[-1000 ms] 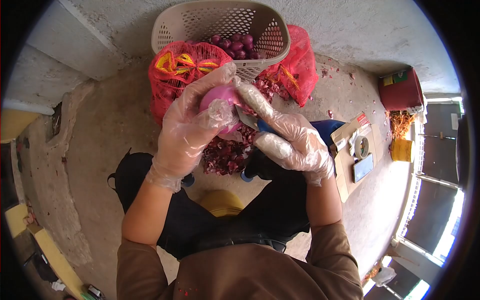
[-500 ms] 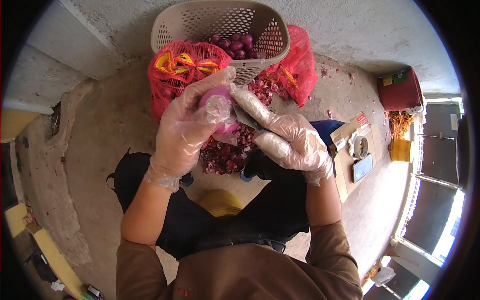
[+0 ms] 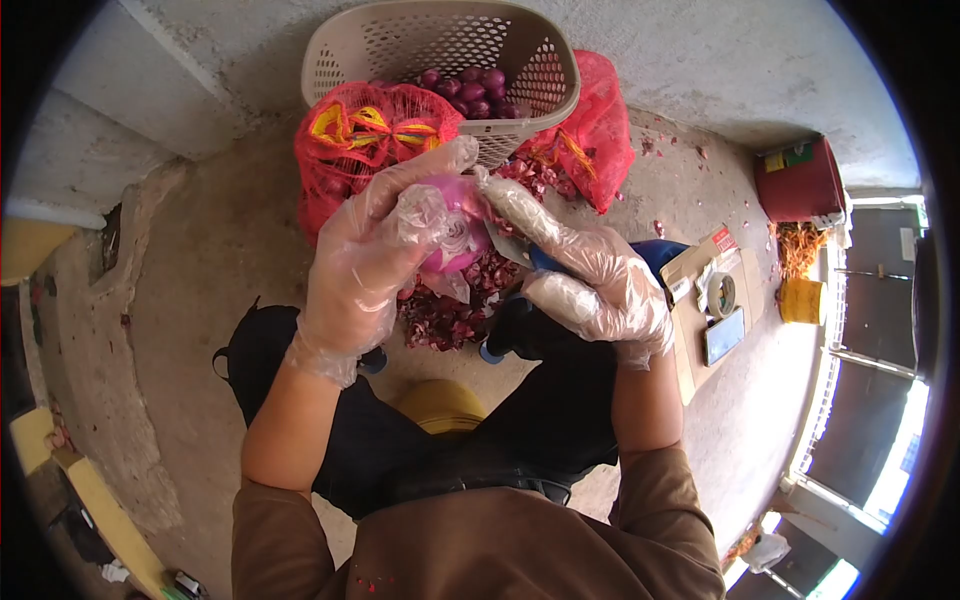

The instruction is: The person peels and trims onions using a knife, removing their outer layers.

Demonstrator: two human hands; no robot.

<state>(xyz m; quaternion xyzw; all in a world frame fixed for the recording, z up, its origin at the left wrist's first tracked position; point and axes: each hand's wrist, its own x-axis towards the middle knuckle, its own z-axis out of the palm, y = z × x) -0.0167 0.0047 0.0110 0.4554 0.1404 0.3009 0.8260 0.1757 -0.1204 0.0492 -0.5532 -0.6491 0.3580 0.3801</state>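
Both hands wear clear plastic gloves. My left hand (image 3: 365, 245) is closed round a purple onion (image 3: 466, 250), its thumb and fingers covering part of it. In my right hand (image 3: 600, 280) is a knife (image 3: 508, 243), its blade pointing toward the onion and its blue handle partly covered by the palm. Whether the blade touches the onion I cannot make out. Below the hands, a heap of dark red onion skins (image 3: 445, 312) lies on the floor between the feet.
Ahead stands a beige basket (image 3: 345, 45) holding purple onions (image 3: 478, 90). A red mesh bag (image 3: 335, 175) sits before it, another mesh bag (image 3: 605, 130) at its right. On the right, cardboard (image 3: 688, 340) carries a tape roll (image 3: 721, 295) and a phone (image 3: 725, 337); a red bucket (image 3: 800, 180) is beyond.
My right hand and the knife have shifted slightly right and down, away from the onion. The onion is turned a little in my left hand, which keeps its grip.
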